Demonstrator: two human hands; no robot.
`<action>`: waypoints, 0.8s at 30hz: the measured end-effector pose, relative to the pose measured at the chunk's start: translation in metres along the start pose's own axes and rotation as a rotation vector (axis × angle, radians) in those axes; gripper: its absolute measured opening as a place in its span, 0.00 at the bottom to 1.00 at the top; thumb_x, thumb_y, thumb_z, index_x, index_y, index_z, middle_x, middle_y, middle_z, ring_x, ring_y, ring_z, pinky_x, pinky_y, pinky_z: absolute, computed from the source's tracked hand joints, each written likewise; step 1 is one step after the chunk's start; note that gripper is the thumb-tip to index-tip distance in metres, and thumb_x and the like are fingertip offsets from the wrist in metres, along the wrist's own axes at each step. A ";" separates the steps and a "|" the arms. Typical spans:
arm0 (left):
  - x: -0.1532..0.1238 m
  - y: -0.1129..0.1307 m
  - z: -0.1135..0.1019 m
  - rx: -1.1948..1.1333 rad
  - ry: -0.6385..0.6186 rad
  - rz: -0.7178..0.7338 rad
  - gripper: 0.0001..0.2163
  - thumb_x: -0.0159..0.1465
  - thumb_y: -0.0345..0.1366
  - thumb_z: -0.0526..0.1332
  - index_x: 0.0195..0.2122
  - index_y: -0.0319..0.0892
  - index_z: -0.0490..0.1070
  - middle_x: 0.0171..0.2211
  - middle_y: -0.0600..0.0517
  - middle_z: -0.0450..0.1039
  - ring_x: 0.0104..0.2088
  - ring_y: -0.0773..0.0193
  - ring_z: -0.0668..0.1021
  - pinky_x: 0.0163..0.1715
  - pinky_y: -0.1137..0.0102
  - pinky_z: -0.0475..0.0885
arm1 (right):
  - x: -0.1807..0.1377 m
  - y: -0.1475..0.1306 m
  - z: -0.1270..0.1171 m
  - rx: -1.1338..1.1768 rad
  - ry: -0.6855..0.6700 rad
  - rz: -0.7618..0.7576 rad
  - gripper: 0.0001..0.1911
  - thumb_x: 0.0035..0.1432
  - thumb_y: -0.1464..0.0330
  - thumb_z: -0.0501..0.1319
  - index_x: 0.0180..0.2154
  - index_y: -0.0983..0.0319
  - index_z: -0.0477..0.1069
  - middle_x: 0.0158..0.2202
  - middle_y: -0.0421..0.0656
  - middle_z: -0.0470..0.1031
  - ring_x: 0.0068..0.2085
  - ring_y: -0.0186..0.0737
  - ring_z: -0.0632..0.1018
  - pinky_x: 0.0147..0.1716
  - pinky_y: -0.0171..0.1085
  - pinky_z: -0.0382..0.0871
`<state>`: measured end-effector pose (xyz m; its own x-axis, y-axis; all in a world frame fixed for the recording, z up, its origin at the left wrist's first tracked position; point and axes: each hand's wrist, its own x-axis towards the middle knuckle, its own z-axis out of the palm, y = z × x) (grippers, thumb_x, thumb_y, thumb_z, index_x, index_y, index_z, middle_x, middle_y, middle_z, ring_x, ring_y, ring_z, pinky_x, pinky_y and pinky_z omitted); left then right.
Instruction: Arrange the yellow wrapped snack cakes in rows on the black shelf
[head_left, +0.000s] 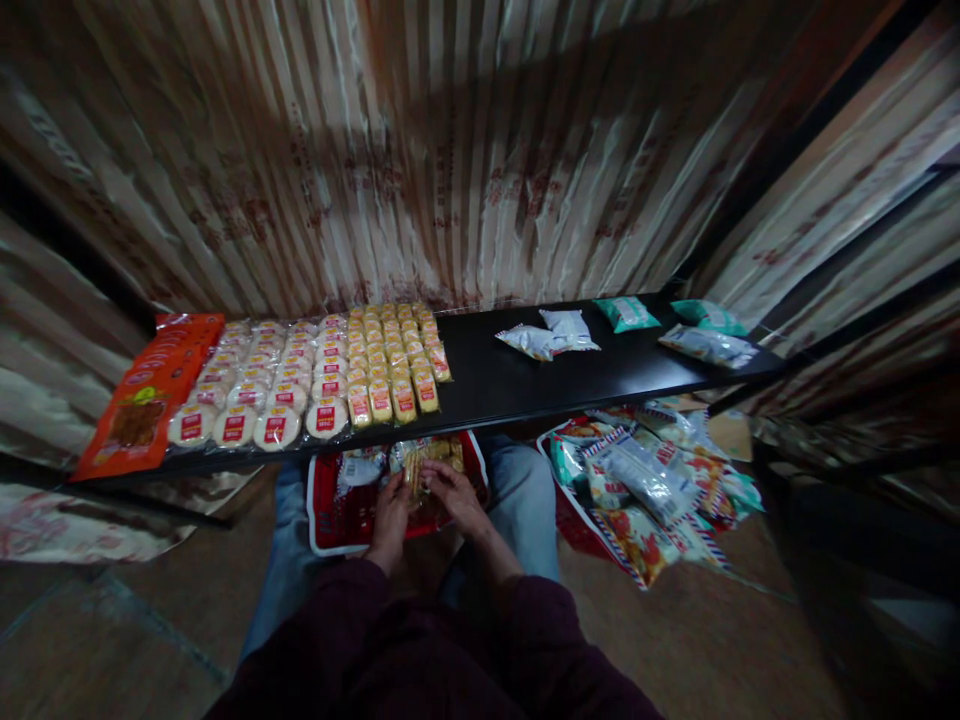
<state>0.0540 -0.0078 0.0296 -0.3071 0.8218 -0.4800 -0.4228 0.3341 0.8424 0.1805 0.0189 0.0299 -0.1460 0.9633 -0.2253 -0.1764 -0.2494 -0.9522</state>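
Note:
My left hand (391, 516) and my right hand (454, 496) reach into a red basket (327, 512) that rests on my knees, just below the black shelf (517, 385). Both hands close on a yellow-wrapped snack pack (417, 466) standing in the basket, the left on its near side, the right on its right side. More wrapped snacks lie in the basket behind it. On the shelf above, rows of yellow snack packs (394, 358) and round white cakes with red labels (262, 385) lie side by side.
Orange packets (154, 390) fill the shelf's left end. White pouches (547, 336) and green pouches (626, 313) lie on its right half. A second basket heaped with mixed snack bags (649, 485) stands on the floor to my right. A striped curtain hangs behind.

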 end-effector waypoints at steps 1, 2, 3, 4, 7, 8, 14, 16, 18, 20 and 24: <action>-0.002 0.002 0.001 -0.001 0.024 -0.029 0.11 0.57 0.30 0.64 0.42 0.39 0.74 0.53 0.42 0.70 0.45 0.56 0.77 0.37 0.66 0.77 | 0.000 0.000 0.000 0.001 0.001 0.010 0.25 0.39 0.54 0.70 0.40 0.58 0.77 0.38 0.43 0.79 0.43 0.46 0.78 0.50 0.46 0.68; -0.003 0.003 0.002 -0.001 0.043 -0.055 0.11 0.58 0.29 0.63 0.42 0.39 0.73 0.54 0.42 0.69 0.45 0.57 0.78 0.36 0.67 0.77 | 0.000 0.000 0.000 0.002 0.003 0.018 0.25 0.39 0.53 0.70 0.40 0.58 0.76 0.38 0.44 0.79 0.43 0.46 0.78 0.50 0.46 0.68; -0.005 0.004 0.002 -0.005 0.053 -0.079 0.11 0.59 0.29 0.63 0.43 0.39 0.73 0.54 0.42 0.69 0.45 0.58 0.78 0.35 0.68 0.77 | -0.001 0.000 0.000 0.000 0.005 0.025 0.25 0.38 0.53 0.70 0.40 0.58 0.76 0.39 0.44 0.79 0.43 0.46 0.78 0.50 0.45 0.69; -0.006 0.005 0.002 -0.018 0.055 -0.097 0.11 0.59 0.29 0.63 0.43 0.39 0.73 0.53 0.43 0.69 0.45 0.59 0.78 0.35 0.69 0.77 | -0.001 0.000 0.000 -0.006 0.009 0.029 0.26 0.38 0.54 0.71 0.40 0.58 0.76 0.39 0.44 0.79 0.43 0.46 0.78 0.49 0.45 0.69; -0.007 0.003 0.000 -0.071 0.042 -0.109 0.10 0.60 0.29 0.61 0.44 0.39 0.71 0.49 0.43 0.72 0.43 0.63 0.78 0.36 0.72 0.77 | -0.001 0.001 0.001 -0.023 0.022 0.018 0.26 0.40 0.54 0.70 0.42 0.57 0.75 0.40 0.42 0.78 0.41 0.44 0.78 0.45 0.44 0.71; -0.006 0.003 -0.001 -0.085 0.031 -0.109 0.10 0.61 0.28 0.60 0.44 0.39 0.71 0.47 0.43 0.74 0.42 0.64 0.78 0.36 0.72 0.77 | -0.001 0.002 0.001 -0.024 0.027 0.017 0.26 0.40 0.55 0.69 0.43 0.57 0.75 0.39 0.42 0.78 0.40 0.43 0.78 0.44 0.43 0.71; -0.010 0.007 -0.001 -0.164 -0.033 -0.127 0.07 0.61 0.27 0.57 0.39 0.38 0.71 0.37 0.46 0.77 0.32 0.66 0.79 0.32 0.72 0.77 | 0.001 0.005 0.000 0.000 0.004 0.042 0.25 0.39 0.58 0.71 0.41 0.59 0.76 0.38 0.42 0.77 0.39 0.41 0.77 0.44 0.42 0.70; -0.011 0.011 0.000 -0.198 -0.025 -0.148 0.06 0.61 0.25 0.57 0.37 0.38 0.71 0.34 0.47 0.77 0.29 0.67 0.78 0.30 0.72 0.76 | 0.001 0.004 0.000 0.029 -0.010 0.050 0.25 0.38 0.58 0.71 0.41 0.58 0.75 0.38 0.42 0.77 0.39 0.41 0.78 0.45 0.42 0.71; -0.012 0.015 0.001 -0.224 -0.013 -0.179 0.06 0.61 0.25 0.56 0.36 0.37 0.70 0.31 0.48 0.76 0.27 0.66 0.78 0.29 0.71 0.76 | 0.001 0.002 0.000 0.048 -0.023 0.061 0.25 0.37 0.57 0.71 0.41 0.58 0.76 0.39 0.42 0.78 0.40 0.43 0.78 0.46 0.43 0.70; -0.012 0.017 0.002 -0.238 -0.015 -0.211 0.07 0.61 0.24 0.55 0.37 0.36 0.70 0.29 0.48 0.76 0.25 0.65 0.78 0.29 0.70 0.76 | 0.001 -0.001 0.000 0.048 -0.035 0.066 0.25 0.38 0.56 0.71 0.40 0.57 0.76 0.40 0.43 0.79 0.42 0.45 0.78 0.47 0.45 0.70; -0.010 0.017 0.001 -0.295 -0.011 -0.265 0.11 0.60 0.23 0.54 0.42 0.37 0.70 0.29 0.48 0.76 0.26 0.64 0.79 0.30 0.68 0.76 | -0.001 -0.005 0.001 0.038 -0.049 0.055 0.25 0.40 0.55 0.71 0.41 0.57 0.76 0.42 0.44 0.80 0.46 0.46 0.78 0.50 0.46 0.69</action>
<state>0.0506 -0.0099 0.0487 -0.1454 0.7303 -0.6675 -0.7138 0.3897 0.5819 0.1803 0.0192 0.0354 -0.2036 0.9424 -0.2655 -0.2039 -0.3060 -0.9299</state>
